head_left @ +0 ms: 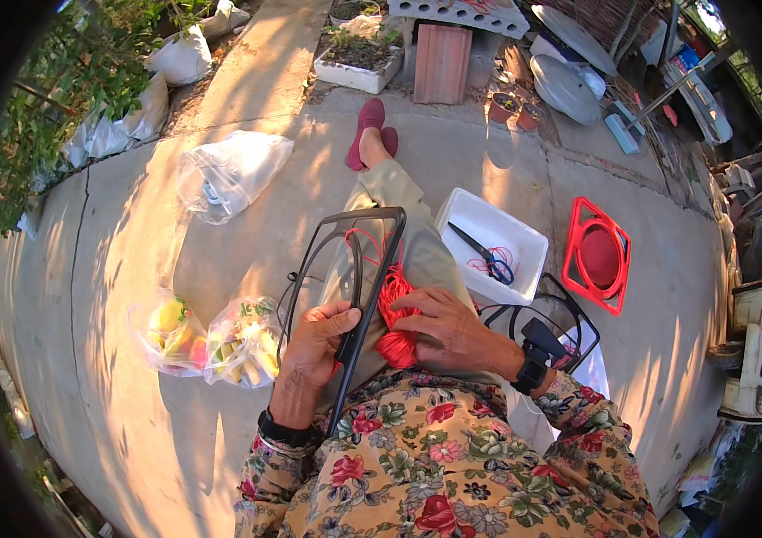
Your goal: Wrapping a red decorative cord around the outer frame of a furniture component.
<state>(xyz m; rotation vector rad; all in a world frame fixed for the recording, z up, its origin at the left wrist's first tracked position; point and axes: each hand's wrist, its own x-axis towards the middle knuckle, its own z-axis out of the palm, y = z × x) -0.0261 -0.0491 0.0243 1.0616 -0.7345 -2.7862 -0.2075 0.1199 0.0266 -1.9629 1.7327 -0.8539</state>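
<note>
Two bare hands over the lap, just past a floral top (435, 457): L hand (320, 336) is clamped on the side bar of a black frame (373, 305), thumb on top, the frame tilted up over pale trousers (399, 193); R hand (445, 328) lies on a bundle of red cord (393, 289), fingers curled & slightly apart, can't tell if they grip it. Bundle sits on the lap btwn the hands, just R of the bar, w/ a loose strand at the frame's upper part. Black band (284, 430) on L wrist, black watch (532, 371) on R. Off to the R, a 2nd black frame (584, 314), partly hidden, near a white foam box (532, 247) w/ scissors (500, 269) inside, then a red plastic frame (598, 255) w/ round centre. L side: 2 clear bags (239, 316) w/ yellow & green contents. Farther: white plastic bag (242, 170), maroon shoes (368, 117) close tog., then foam planter (361, 79), reddish slab (442, 63) & small pots (501, 109) at the back.
</note>
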